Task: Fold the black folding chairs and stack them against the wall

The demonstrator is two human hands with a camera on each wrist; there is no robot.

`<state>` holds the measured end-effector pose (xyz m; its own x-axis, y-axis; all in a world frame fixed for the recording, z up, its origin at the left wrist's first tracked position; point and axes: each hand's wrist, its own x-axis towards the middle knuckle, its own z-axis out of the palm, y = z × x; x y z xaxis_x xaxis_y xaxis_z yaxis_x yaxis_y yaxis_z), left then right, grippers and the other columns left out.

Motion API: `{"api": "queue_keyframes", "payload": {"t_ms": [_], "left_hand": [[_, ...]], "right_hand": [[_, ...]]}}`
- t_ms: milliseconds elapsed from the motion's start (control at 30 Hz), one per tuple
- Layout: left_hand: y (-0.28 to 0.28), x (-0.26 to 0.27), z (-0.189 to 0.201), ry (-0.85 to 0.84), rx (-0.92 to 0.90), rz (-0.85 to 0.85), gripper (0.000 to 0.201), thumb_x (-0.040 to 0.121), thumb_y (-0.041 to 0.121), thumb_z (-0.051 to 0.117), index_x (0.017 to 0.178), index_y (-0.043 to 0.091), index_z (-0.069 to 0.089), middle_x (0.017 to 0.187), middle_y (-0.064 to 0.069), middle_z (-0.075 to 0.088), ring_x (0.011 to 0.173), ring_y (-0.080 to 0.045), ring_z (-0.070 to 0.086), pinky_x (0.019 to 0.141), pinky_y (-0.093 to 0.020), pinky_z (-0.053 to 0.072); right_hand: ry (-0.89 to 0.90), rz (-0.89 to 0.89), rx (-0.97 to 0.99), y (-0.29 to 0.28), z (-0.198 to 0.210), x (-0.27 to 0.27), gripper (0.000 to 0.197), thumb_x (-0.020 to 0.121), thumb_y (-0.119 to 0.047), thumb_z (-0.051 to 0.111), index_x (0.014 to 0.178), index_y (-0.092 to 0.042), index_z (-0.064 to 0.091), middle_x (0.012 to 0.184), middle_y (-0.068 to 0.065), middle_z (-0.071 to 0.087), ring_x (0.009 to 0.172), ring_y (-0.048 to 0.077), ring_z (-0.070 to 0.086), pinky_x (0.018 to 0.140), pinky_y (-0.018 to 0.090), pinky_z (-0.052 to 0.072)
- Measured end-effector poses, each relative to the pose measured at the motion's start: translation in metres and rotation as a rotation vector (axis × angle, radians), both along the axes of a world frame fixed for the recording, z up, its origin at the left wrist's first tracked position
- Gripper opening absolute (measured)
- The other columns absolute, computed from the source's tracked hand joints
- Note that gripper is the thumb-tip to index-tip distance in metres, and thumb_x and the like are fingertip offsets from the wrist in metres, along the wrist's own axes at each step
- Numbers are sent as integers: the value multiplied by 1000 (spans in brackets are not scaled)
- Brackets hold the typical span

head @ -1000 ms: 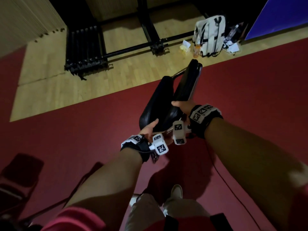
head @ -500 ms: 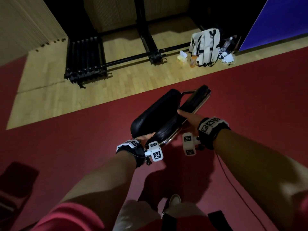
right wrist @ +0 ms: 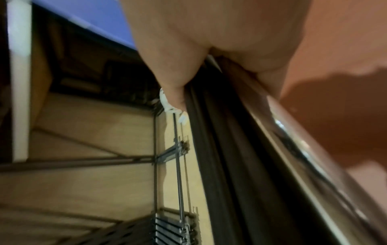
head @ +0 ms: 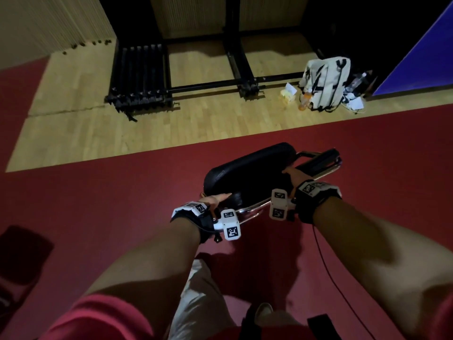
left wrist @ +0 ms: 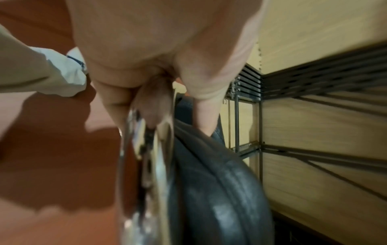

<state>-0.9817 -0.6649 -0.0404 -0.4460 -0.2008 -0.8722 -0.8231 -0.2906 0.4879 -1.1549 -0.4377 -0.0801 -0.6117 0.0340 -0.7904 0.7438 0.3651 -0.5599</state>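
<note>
A folded black folding chair (head: 247,171) with a chrome frame hangs sideways in the air over the red carpet, carried between both hands. My left hand (head: 215,200) grips its near-left end, fingers curled round the chrome tubes (left wrist: 146,132) beside the black cushion (left wrist: 220,190). My right hand (head: 294,175) grips the right side, thumb on top, fingers wrapped round the black edge (right wrist: 209,132) and chrome rail (right wrist: 293,140). A row of several folded black chairs (head: 139,74) stands on the wooden floor against the far wall.
A black metal floor frame (head: 245,82) runs across the wooden floor ahead. A white backpack (head: 323,84), an orange bottle (head: 305,100) and papers lie at the far right by a blue panel (head: 426,60). A dark red chair (head: 22,256) stands at the near left.
The chair has tipped from nearly upright to lying sideways and has swung right. I have stepped closer to the wooden floor and the stacked chairs.
</note>
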Motion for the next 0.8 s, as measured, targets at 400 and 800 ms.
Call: {"api": "queue_keyframes", "payload": {"t_ms": [400, 800], "left_hand": [[-245, 14, -3, -20, 75, 169, 63, 96, 38, 64, 143, -1, 48, 137, -19, 57, 121, -36, 60, 98, -43, 50], [-382, 100, -4, 119, 144, 663, 18, 93, 30, 68, 93, 12, 69, 82, -11, 65, 69, -23, 59, 67, -33, 49]], "right_hand": [[8, 254, 168, -294, 71, -12, 25, 91, -26, 56, 71, -13, 49, 69, 8, 47, 57, 26, 45, 60, 33, 38], [79, 622, 102, -529, 99, 33, 39, 85, -38, 64, 108, -6, 62, 91, 12, 61, 64, 28, 55, 50, 29, 36]]}}
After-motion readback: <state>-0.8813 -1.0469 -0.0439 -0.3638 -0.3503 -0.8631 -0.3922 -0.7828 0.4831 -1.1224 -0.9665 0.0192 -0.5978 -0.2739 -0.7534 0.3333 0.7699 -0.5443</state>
